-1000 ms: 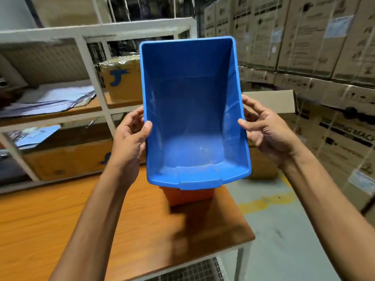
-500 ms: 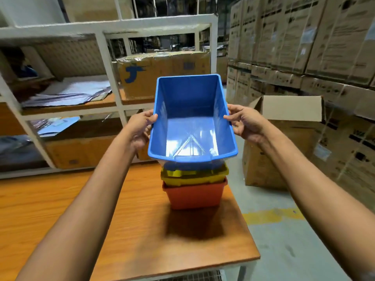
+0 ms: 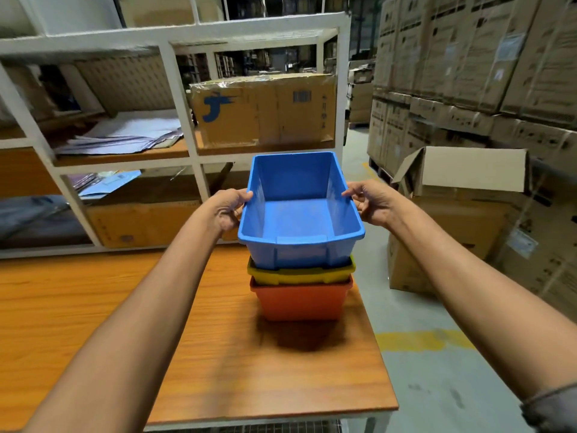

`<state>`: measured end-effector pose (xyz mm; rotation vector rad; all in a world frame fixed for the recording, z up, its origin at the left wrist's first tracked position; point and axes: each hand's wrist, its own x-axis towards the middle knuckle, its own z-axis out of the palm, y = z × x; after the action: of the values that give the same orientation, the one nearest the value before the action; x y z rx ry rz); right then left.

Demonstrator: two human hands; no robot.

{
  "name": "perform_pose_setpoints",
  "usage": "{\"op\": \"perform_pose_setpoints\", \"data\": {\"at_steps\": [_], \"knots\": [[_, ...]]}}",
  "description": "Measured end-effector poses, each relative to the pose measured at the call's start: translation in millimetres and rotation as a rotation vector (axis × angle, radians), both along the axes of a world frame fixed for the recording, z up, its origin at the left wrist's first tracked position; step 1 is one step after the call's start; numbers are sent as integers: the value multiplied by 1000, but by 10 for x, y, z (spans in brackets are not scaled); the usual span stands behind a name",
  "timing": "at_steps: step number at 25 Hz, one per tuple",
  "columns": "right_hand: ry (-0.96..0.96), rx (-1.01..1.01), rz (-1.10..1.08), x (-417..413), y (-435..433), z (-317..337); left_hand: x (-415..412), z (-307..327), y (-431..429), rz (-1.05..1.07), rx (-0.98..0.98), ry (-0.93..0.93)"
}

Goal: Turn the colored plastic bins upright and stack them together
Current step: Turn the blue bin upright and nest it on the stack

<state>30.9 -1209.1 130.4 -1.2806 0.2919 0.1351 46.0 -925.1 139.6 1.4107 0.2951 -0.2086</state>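
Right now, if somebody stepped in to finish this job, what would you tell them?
Left hand holds the blue bin by its left rim; right hand holds the right rim.
The blue bin is upright, set into the yellow bin, which nests in the orange bin near the wooden table's right end.
Done: all three visible bins upright and stacked.
Left: probably press the blue bin down if it isn't fully seated, then let go.

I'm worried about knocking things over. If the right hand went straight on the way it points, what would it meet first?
The blue bin: the right hand grips its right rim, fingers aimed inward across it. Depth beyond is unclear.
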Motion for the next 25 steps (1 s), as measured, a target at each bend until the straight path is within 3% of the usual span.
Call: {"op": "perform_pose_setpoints", "data": {"at_steps": [10,25], "knots": [[139,39,-81,13,107,-175,93,-228,-76,38,55,94],[196,-14,-83,52,98,-581,37,-576,-23,57,74,95]]}}
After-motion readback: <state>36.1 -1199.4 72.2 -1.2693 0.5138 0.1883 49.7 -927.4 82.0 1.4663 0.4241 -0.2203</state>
